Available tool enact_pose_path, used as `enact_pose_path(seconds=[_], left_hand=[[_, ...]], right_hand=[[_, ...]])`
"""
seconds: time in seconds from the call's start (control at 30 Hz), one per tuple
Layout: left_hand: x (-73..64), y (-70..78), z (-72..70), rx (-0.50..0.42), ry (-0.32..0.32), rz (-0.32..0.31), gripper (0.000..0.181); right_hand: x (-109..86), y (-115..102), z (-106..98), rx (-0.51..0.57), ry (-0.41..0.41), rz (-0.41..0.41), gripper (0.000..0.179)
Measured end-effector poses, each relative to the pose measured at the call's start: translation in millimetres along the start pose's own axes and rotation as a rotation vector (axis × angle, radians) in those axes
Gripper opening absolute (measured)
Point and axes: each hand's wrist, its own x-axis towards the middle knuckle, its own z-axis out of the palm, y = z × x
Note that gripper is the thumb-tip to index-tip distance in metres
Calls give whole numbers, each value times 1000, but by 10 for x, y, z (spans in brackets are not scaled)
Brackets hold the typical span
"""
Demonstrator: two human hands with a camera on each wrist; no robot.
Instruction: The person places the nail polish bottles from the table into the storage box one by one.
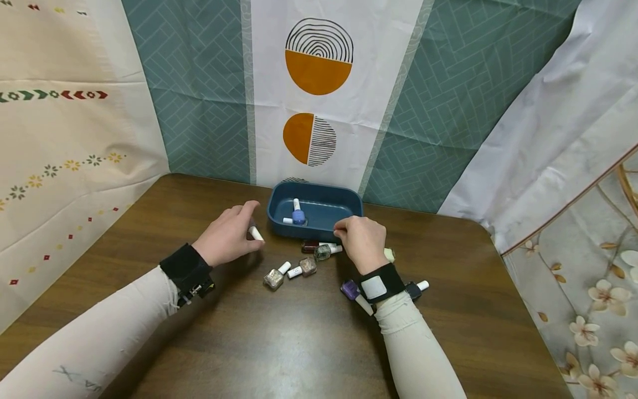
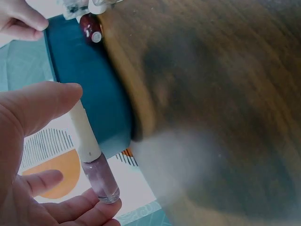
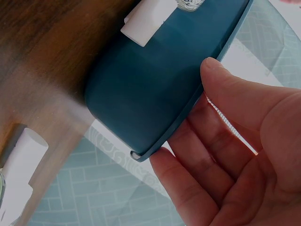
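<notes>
My left hand (image 1: 224, 235) is beside the left end of the blue bin. It holds a mauve nail polish bottle (image 2: 101, 176) with a white cap, thumb at the cap and fingertips at the glass base. Over the bin's front right rim, my right hand (image 1: 366, 241) pinches the wall of the blue bin (image 3: 150, 80) between thumb and fingers. Inside the bin stands a periwinkle nail polish bottle (image 1: 298, 216), with another white cap (image 1: 287, 220) low beside it.
Before the bin lie a dark red bottle (image 1: 310, 246), a greenish glitter bottle (image 1: 322, 253) and two glitter bottles (image 1: 273, 279) (image 1: 308, 266). Around my right wrist are a purple bottle (image 1: 350, 289), a black bottle (image 1: 413, 291) and a pale yellow one (image 1: 389, 255). A patterned curtain (image 1: 319, 138) hangs behind.
</notes>
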Motion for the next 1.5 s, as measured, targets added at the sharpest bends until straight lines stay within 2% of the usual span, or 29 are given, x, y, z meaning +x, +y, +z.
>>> enact_pose_path(seconds=[0.13,0.5,0.8,1.0,1.5], left_hand=[[21,46,-51,-1,13,9,73],[104,142,-117,31,57,57,52],[193,229,-149,43,80,113,53],[296,288,-143,37,46,147,57],[577,395,-80,60,11,181,50]], right_hand=[[5,2,5,0,-4,4,8],[3,-1,5,1,-5,6,9],[-10,4,-3,6,14,-8,9],[-15,10,3,4,24,-14,9],[-14,-2,-19,11,13,-6,10]])
